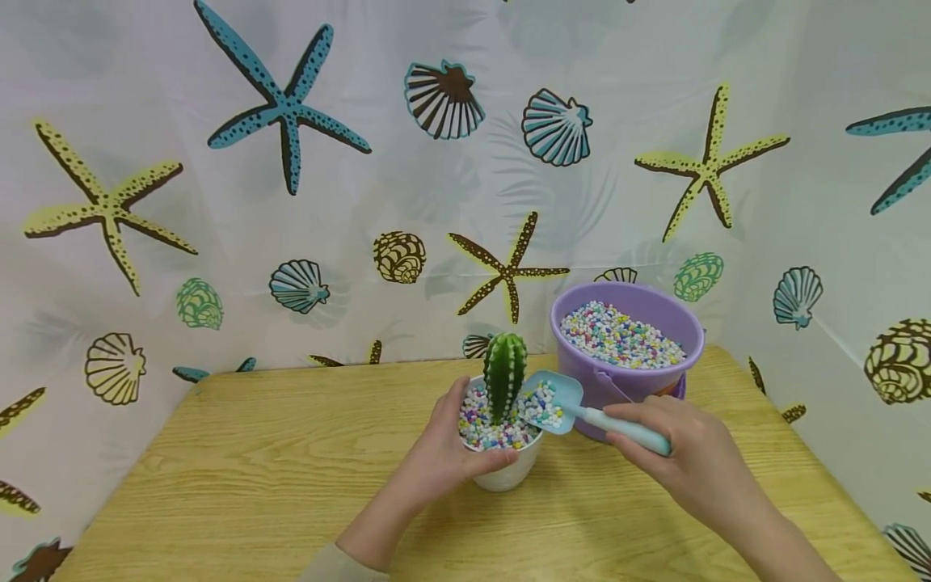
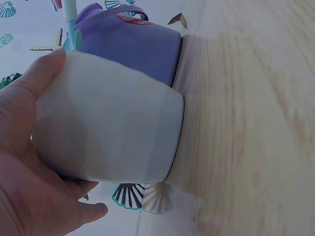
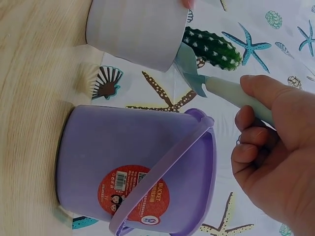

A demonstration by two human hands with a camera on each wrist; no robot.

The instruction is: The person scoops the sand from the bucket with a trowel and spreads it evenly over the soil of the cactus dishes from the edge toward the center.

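Note:
A white pot [image 1: 503, 475] stands on the wooden table, filled with colourful small beads [image 1: 480, 420] around an upright green cactus [image 1: 505, 376]. My left hand [image 1: 445, 453] holds the pot, thumb across its near rim and fingers around the left side. In my right hand [image 1: 687, 453] is a light blue toy shovel, gripped by its handle [image 1: 636, 433]. The shovel blade [image 1: 566, 396] carries beads and tilts over the pot's right rim, beside the cactus. In the right wrist view, the blade [image 3: 187, 66] sits right at the pot's rim [image 3: 170, 61].
A purple bucket [image 1: 631, 378] full of beads [image 1: 618, 335] stands behind and to the right of the pot, its handle hanging down the side. A red label [image 3: 133, 194] is on the bucket. Behind the table [image 1: 313, 436] hangs a cloth [image 1: 407, 186] printed with starfish and shells.

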